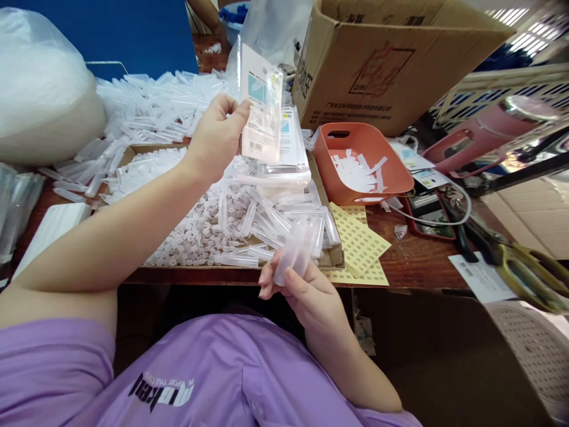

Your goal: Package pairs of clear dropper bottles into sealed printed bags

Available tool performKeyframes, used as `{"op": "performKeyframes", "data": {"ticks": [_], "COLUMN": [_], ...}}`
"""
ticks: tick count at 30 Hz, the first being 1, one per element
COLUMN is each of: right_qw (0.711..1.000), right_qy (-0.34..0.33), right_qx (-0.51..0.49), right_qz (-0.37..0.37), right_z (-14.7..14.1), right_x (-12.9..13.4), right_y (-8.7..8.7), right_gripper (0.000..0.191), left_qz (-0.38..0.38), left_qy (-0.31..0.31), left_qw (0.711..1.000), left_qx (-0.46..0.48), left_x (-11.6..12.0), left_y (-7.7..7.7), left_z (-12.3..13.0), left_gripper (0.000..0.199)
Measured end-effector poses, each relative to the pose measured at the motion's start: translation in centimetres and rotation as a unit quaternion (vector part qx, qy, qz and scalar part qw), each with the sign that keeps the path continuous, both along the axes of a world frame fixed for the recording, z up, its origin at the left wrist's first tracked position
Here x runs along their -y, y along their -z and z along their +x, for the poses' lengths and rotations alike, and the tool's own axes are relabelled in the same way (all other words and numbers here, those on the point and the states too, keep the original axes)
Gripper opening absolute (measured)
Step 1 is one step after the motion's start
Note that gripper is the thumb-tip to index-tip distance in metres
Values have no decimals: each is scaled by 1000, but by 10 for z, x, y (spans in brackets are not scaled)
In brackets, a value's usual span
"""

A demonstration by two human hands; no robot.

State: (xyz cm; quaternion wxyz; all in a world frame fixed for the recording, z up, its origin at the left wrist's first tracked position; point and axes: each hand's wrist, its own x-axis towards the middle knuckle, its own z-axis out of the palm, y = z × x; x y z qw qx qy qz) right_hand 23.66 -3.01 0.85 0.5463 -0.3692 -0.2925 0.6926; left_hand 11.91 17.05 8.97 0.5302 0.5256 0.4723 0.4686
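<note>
Translucent plastic tubes (294, 252) and printed packet (261, 112) held at cardboard tray (336, 257).
The packet is gripped by the left hand (217, 141) above the tray's far side; the tubes are grasped by the right hand (313, 292) at its near edge. An orange bin (376, 142) is noted to its right.

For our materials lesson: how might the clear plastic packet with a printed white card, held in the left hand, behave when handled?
The clear plastic packet looks thin, so is probably light. It stands up from the left hand without sagging, so the printed white card is likely fairly stiff. Its shiny surface may be slippery.
</note>
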Motion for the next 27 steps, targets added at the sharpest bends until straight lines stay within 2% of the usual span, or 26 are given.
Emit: {"op": "performKeyframes", "data": {"ticks": [2,4,7,10,15,21,27], "right_qw": [1000,999,1000,999,997,996,995], "right_qy": [27,35,18,-1,-19,-35,-31], "right_qx": [-3,-1,-3,-19,-47,-51,-62], "right_qz": [12,29,1,-48,-50,-58,-69], "right_z": [4,6,2,-8,-16,-18,-23], "right_x": [0,-3,-11,-17,-14,-9,-9], "right_y": [-9,-14,-14,-10,-8,-8,-5], "right_gripper": [28,27,30,33,25,20,20], "left_qz": [46,62,7,-48,-61,-156,-166], "left_qy": [29,47,49,23,-17,1,-2], "left_qw": [998,993,985,972,957,949,944], "left_qx": [38,90,168,227,285,275,286], "left_x": [26,55,92,113,125,137,138], "left_y": [5,14,29,41,53,55,64], "left_z": [-10,-20,-33,-40,-48,-55,-60], "left_gripper": [16,9,10,17,16,16,19]}}
